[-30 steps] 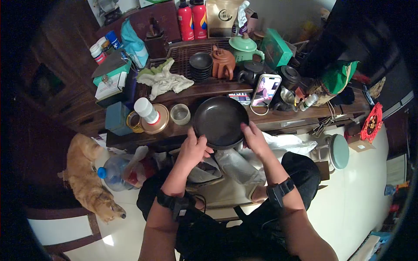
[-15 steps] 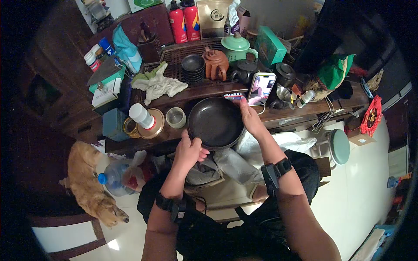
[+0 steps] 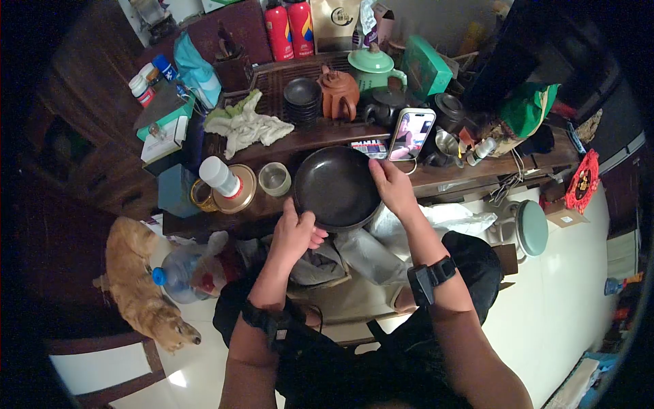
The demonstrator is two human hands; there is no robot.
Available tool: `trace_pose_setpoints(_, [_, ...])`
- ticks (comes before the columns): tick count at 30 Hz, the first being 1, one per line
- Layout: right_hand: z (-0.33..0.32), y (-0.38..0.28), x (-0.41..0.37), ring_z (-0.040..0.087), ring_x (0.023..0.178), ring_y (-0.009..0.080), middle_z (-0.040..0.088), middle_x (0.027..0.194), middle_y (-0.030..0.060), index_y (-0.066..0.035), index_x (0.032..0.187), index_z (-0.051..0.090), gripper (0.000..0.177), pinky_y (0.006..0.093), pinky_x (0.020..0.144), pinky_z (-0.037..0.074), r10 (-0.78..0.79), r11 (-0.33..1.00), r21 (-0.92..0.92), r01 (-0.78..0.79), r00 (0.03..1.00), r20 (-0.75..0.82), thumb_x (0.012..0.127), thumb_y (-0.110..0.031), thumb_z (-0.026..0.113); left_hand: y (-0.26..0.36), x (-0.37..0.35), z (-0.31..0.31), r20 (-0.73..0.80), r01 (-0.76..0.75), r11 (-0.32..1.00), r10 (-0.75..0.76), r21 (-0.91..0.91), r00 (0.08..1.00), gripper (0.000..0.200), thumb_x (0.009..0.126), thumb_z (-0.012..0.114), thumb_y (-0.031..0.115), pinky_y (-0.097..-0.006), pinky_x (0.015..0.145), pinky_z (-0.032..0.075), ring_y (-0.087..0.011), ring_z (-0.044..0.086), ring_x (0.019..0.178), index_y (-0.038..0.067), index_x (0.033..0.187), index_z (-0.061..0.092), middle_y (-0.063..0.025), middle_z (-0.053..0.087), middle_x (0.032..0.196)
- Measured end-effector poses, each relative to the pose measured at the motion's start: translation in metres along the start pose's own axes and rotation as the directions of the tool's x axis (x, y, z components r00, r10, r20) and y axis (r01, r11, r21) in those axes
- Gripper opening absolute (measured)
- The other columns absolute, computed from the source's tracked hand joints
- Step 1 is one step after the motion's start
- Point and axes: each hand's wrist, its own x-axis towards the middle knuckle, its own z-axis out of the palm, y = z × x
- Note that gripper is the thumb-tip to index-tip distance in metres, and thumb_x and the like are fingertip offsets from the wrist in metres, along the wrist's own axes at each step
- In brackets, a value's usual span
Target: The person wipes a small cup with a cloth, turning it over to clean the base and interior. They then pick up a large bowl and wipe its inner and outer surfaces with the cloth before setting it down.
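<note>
A round, shallow dark bowl [image 3: 338, 187] is held between my two hands at the front edge of the table, its inside facing up towards me. My left hand [image 3: 293, 232] grips the lower left rim, with fingers curled beneath it. On the upper right rim, the thumb of my right hand [image 3: 395, 187] lies on top; its other fingers are mostly hidden. A small pale cup [image 3: 274, 178] stands just left of the bowl. Behind my right hand a phone [image 3: 411, 134] leans upright, its screen lit.
A white-capped jar [image 3: 220, 176], a crumpled cloth [image 3: 248, 126], stacked dark cups [image 3: 302, 101], a clay teapot [image 3: 338, 93] and a green lidded pot [image 3: 372, 68] crowd the table. A dog [image 3: 146, 286] lies on the floor at left beside a large water bottle [image 3: 184, 273]. A stool [image 3: 531, 228] stands right.
The bowl has shifted slightly upward in view, and my right thumb lies further over its rim. The view has tilted a little. Both hands keep hold.
</note>
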Motion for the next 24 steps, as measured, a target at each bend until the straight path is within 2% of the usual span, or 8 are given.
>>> trace_pose_setpoints(2, [-0.003,-0.001,-0.011,0.058,0.087,0.0422,0.062,0.087,0.0246,-0.003,0.099,0.058,0.046,0.0457,0.076,0.045,0.003,0.987,-0.159,-0.002,1.000,0.007,0.088,-0.046,0.044,0.001,0.000,-0.001,0.018,0.000,1.000,0.000,0.002,1.000,0.054,0.086,0.040,0.014,-0.0304,0.047,0.052,-0.0213,0.063,0.053,-0.004,0.131,0.018,-0.0178,0.063,0.068])
trace_pose_setpoints(4, [-0.005,0.005,-0.017,0.057,0.086,0.0432,0.061,0.085,0.0264,-0.002,0.101,0.055,0.038,0.0494,0.077,0.044,-0.047,0.973,-0.224,0.057,0.998,0.052,0.087,-0.035,0.045,0.001,0.001,-0.001,0.001,-0.003,0.999,0.003,0.054,1.000,0.049,0.086,0.040,0.014,-0.0305,0.047,0.052,-0.0208,0.063,0.054,-0.004,0.128,0.022,-0.0177,0.063,0.067])
trace_pose_setpoints(7, [-0.015,0.006,-0.030,0.057,0.086,0.0436,0.060,0.086,0.0285,0.002,0.102,0.051,0.034,0.0500,0.077,0.044,-0.015,0.954,-0.294,0.052,0.992,0.127,0.084,-0.026,0.045,0.004,-0.003,-0.003,0.040,-0.007,0.991,0.002,0.131,0.999,0.050,0.086,0.041,0.015,-0.0295,0.048,0.053,-0.0201,0.063,0.054,-0.007,0.128,0.023,-0.0174,0.063,0.068])
trace_pose_setpoints(10, [-0.028,0.002,-0.052,0.057,0.086,0.0436,0.060,0.087,0.0281,0.001,0.105,0.050,0.034,0.0496,0.077,0.044,0.034,0.968,-0.250,0.001,0.990,0.136,0.083,-0.024,0.046,0.010,-0.012,-0.002,0.122,-0.018,0.976,-0.009,0.217,0.993,0.051,0.085,0.041,0.015,-0.0290,0.048,0.053,-0.0198,0.063,0.055,-0.007,0.128,0.022,-0.0180,0.063,0.067])
trace_pose_setpoints(14, [-0.035,0.037,-0.085,0.057,0.087,0.0431,0.060,0.088,0.0276,0.000,0.112,0.049,0.037,0.0472,0.076,0.044,0.076,0.992,-0.103,-0.068,0.994,0.079,0.082,-0.021,0.045,0.013,-0.021,0.000,0.196,-0.026,0.973,-0.021,0.230,0.980,0.051,0.093,0.042,0.033,-0.0284,0.051,0.050,-0.0204,0.061,0.055,-0.002,0.128,0.029,-0.0169,0.063,0.070])
trace_pose_setpoints(15, [-0.043,0.030,-0.094,0.057,0.087,0.0430,0.059,0.089,0.0281,0.000,0.113,0.049,0.036,0.0463,0.076,0.045,0.103,0.989,-0.110,-0.093,0.991,0.084,0.083,-0.020,0.045,0.020,-0.022,-0.002,0.240,-0.023,0.973,-0.034,0.230,0.970,0.054,0.093,0.040,0.045,-0.0282,0.055,0.050,-0.0197,0.062,0.059,0.000,0.122,0.039,-0.0161,0.063,0.072])
trace_pose_setpoints(18, [-0.059,0.033,-0.117,0.057,0.087,0.0434,0.059,0.088,0.0288,0.000,0.113,0.049,0.036,0.0468,0.076,0.044,0.207,0.963,-0.200,-0.179,0.969,0.132,0.083,-0.019,0.045,0.016,-0.017,-0.008,0.190,-0.104,0.967,0.059,0.234,0.980,0.053,0.093,0.038,0.048,-0.0285,0.057,0.050,-0.0194,0.063,0.063,0.001,0.118,0.043,-0.0156,0.063,0.074])
trace_pose_setpoints(24, [-0.070,0.046,-0.148,0.056,0.087,0.0448,0.058,0.087,0.0305,0.000,0.114,0.048,0.036,0.0486,0.076,0.044,0.298,0.900,-0.388,-0.196,0.929,0.221,0.083,-0.020,0.045,0.011,-0.018,-0.013,0.180,-0.126,0.950,0.076,0.286,0.981,0.049,0.092,0.042,0.046,-0.0275,0.059,0.049,-0.0162,0.061,0.067,0.002,0.111,0.048,-0.0102,0.064,0.077])
